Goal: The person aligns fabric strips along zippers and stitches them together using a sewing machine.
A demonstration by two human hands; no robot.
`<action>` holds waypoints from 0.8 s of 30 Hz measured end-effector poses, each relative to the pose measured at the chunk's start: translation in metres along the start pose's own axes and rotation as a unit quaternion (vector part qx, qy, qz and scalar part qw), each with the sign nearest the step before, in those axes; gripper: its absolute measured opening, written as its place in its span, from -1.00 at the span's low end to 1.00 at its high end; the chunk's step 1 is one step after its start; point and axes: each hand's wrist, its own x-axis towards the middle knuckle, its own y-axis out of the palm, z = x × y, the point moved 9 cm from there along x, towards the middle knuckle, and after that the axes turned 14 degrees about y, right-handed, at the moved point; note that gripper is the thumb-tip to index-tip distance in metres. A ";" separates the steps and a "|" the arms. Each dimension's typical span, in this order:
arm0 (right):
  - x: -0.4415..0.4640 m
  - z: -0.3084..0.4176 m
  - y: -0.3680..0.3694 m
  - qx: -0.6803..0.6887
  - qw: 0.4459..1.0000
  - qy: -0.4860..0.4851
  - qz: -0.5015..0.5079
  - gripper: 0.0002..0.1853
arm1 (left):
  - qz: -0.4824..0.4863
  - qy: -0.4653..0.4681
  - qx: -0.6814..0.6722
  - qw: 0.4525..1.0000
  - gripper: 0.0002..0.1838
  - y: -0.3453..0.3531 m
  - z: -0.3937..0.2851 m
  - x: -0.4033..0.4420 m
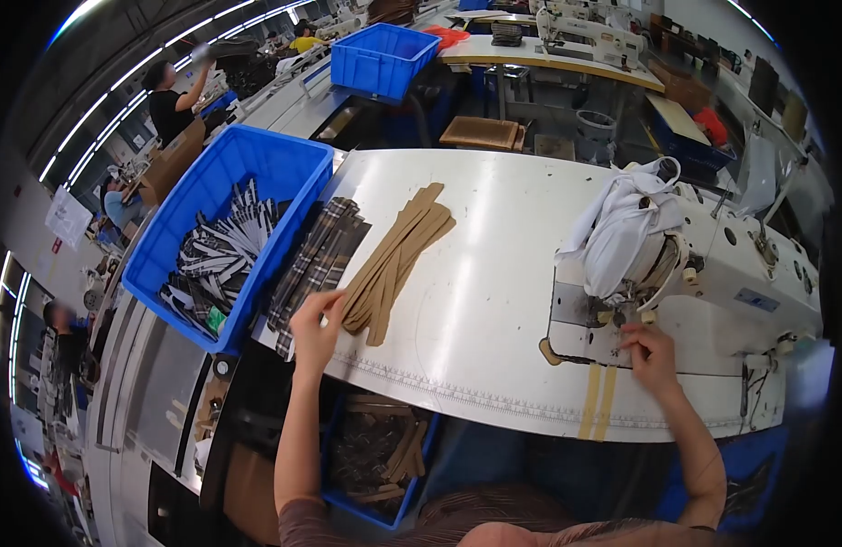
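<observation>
My left hand (316, 330) is at the near left ends of a bundle of long brown fabric strips (398, 260) on the white table. Its thumb and forefinger are a little apart, and I see nothing held between them. Left of the brown bundle lies a stack of plaid fabric strips (319, 260). At the sewing machine (744, 273), my right hand (653, 357) rests by the needle area with its fingers curled together. Whatever those fingers hold is too small or hidden to make out. A white cloth (626, 219) is draped over the machine's head.
A blue bin (229, 342) of plaid strips stands left of the table (503, 319). Below the table edge, another blue bin (398, 521) holds dark and brown pieces. Across the back are a blue crate (375, 59) and another sewing machine (589, 41). Other people sit farther left.
</observation>
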 end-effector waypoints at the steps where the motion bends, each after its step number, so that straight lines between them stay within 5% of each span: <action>1: -0.001 0.001 -0.001 -0.003 1.000 -0.013 -0.004 -0.81 | 0.015 0.051 0.017 0.998 -0.83 0.023 0.001 0.023; 3: -0.003 -0.001 -0.002 -0.010 1.000 -0.025 -0.013 -0.81 | 0.144 -0.011 0.017 0.989 -0.79 0.074 0.037 0.043; 7: -0.007 0.012 -0.007 -0.016 1.000 -0.016 -0.007 -0.80 | 0.200 -0.044 0.098 0.974 -0.79 0.085 0.053 0.055; 11: -0.004 0.006 -0.003 -0.012 1.000 -0.004 0.017 -0.81 | 0.191 -0.199 -0.012 0.961 -0.74 0.080 0.062 0.050; 16: -0.003 0.006 -0.003 0.006 1.000 -0.012 0.012 -0.82 | 0.206 -0.028 0.075 0.975 -0.83 0.089 0.059 0.062; 17: -0.004 0.005 -0.002 -0.005 1.000 -0.013 0.011 -0.83 | 0.171 0.084 0.156 0.969 -0.85 0.087 0.056 0.067; 20: -0.011 0.025 0.002 -0.045 0.998 -0.046 -0.015 -0.84 | 0.103 0.191 0.251 0.943 -0.89 0.071 -0.037 0.082; 24: -0.027 0.111 0.042 -0.104 0.968 -0.229 -0.009 -0.77 | 0.266 0.293 0.178 0.901 -0.97 0.128 -0.137 0.023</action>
